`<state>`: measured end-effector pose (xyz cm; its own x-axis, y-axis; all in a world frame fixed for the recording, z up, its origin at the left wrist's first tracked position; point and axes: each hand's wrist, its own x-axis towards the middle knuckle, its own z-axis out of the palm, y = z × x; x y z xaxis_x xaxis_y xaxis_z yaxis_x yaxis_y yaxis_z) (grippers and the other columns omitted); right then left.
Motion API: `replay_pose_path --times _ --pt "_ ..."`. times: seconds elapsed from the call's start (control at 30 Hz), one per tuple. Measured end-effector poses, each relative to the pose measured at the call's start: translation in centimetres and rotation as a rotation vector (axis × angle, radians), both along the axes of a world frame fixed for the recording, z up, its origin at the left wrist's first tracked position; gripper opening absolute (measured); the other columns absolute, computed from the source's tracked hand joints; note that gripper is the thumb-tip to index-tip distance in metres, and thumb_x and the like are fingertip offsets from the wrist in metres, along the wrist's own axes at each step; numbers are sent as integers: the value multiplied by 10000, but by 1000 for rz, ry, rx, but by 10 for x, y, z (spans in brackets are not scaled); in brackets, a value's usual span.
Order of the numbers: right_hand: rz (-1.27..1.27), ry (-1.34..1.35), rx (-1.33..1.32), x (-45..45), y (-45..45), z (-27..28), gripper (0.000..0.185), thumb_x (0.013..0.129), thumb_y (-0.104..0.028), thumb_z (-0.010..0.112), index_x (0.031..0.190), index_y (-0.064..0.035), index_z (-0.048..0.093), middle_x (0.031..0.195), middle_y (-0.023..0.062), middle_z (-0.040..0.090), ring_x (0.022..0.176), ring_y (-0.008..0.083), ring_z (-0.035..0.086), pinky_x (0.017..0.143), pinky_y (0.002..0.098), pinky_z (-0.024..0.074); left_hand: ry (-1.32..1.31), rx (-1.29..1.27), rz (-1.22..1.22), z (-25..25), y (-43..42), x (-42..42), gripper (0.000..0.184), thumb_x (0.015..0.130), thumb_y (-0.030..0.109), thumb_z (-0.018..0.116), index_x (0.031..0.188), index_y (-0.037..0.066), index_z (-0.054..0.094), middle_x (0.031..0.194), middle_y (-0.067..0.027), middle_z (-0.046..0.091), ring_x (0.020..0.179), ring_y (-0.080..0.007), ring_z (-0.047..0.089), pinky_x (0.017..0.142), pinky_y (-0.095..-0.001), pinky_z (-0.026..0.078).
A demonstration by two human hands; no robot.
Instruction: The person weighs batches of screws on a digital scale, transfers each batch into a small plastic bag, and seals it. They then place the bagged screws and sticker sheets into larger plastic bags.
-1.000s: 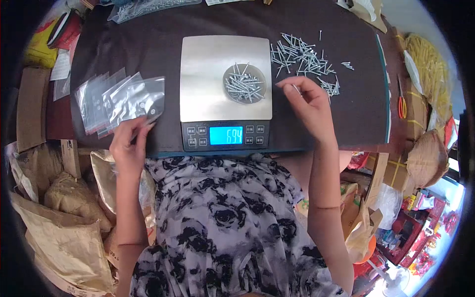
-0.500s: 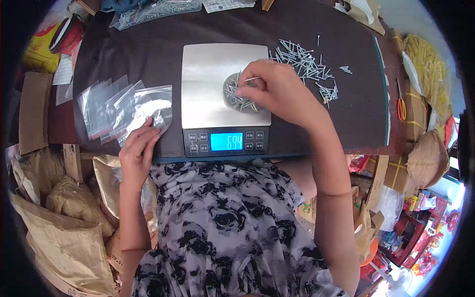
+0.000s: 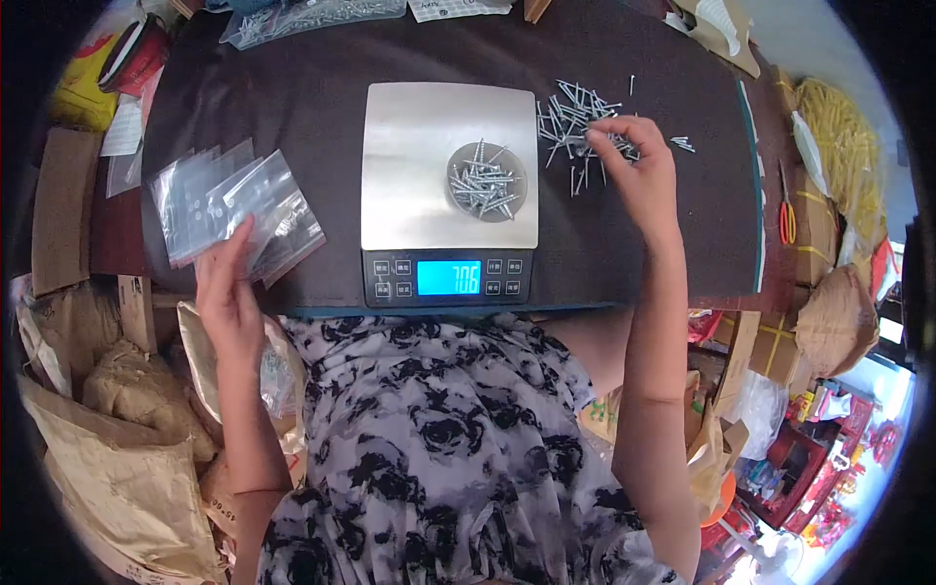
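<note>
A round dish (image 3: 519, 200) full of silvery screws (image 3: 483, 183) sits on the steel plate of a digital scale (image 3: 409, 166). The scale's lit blue display (image 3: 448, 279) reads 706. Right of the scale, my right hand (image 3: 639, 175) is at the loose screw pile (image 3: 575, 109), thumb and forefinger drawn close together. Whatever is between those fingertips is too small to make out. On the left, my left hand (image 3: 231, 292) pinches the lower edge of a clear zip bag (image 3: 288, 219). More clear bags (image 3: 185, 210) lie fanned out beside it on the dark cloth.
At the back stands a large clear bag of screws (image 3: 312, 15), next to a printed white sheet (image 3: 458, 8). Orange-handled scissors (image 3: 787, 222) lie at the right table edge. Cardboard boxes and brown paper sacks (image 3: 127, 478) crowd both sides.
My right hand has moved from the dish to the screw pile on the right. The reading rose from 694 to 706. My left hand shifted left and turned, and the top bag swung round.
</note>
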<state>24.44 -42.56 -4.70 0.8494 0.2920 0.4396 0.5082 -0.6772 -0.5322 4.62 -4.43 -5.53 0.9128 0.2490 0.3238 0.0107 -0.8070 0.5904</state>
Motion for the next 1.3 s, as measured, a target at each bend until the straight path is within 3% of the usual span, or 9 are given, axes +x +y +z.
replay_pose_path --times 0.2,0.47,0.6,0.73,0.83,0.93,1.03,1.13,1.3 --pt "111 20 114 -19 24 13 185 790 -160 720 935 -48 698 887 85 653 848 221 612 758 318 476 23 -285 -60 25 -27 -6 16 829 4 643 821 0 631 776 -44 561 730 -125 509 685 -233 396" --pt "171 344 162 -29 69 4 176 788 -126 727 945 -47 713 784 56 626 697 145 572 642 255 463 -14 -442 -210 61 -62 -1 230 662 118 820 673 30 607 607 -5 520 589 -127 443 590 -259 337" --pt "233 209 481 -35 66 2 104 824 -95 695 881 -9 681 849 52 650 721 132 589 682 253 472 -28 -401 -334 58 -58 0 197 662 108 782 738 9 629 634 -6 518 613 -139 425 644 -278 330" --pt "289 850 1184 -57 69 25 132 919 -124 604 923 6 623 827 25 642 728 115 590 673 251 475 27 -401 -491 59 -64 5 284 655 182 805 876 31 711 612 6 525 574 -148 442 670 -302 341" --pt "304 1032 998 -53 57 23 166 923 -171 602 873 -17 636 754 23 612 719 105 604 620 253 473 54 -391 -594 58 -74 8 329 653 203 797 922 31 717 595 -4 483 559 -165 432 666 -309 340" --pt "160 516 186 -49 67 28 167 880 -196 633 837 -37 659 719 59 602 692 156 636 583 310 484 49 -386 -618 56 -79 8 364 644 225 791 945 34 716 572 -20 430 546 -185 416 655 -317 338" --pt "157 228 -122 -44 79 27 149 808 -200 676 824 -52 679 733 102 615 666 237 639 598 365 496 57 -375 -613 55 -77 7 370 646 230 791 950 35 715 575 -21 437 550 -185 416 651 -316 338" --pt "182 217 -235 -41 89 28 145 773 -184 675 836 -55 688 764 118 634 660 315 619 610 412 498 65 -361 -603 54 -75 4 368 652 234 790 952 36 715 579 -23 447 554 -186 419 648 -313 336" --pt "209 374 38 -31 82 27 114 793 -143 612 822 -40 651 664 52 574 549 161 560 526 299 453 40 -358 -593 52 -74 4 363 659 228 789 957 35 715 582 -21 462 552 -186 420 642 -314 335"
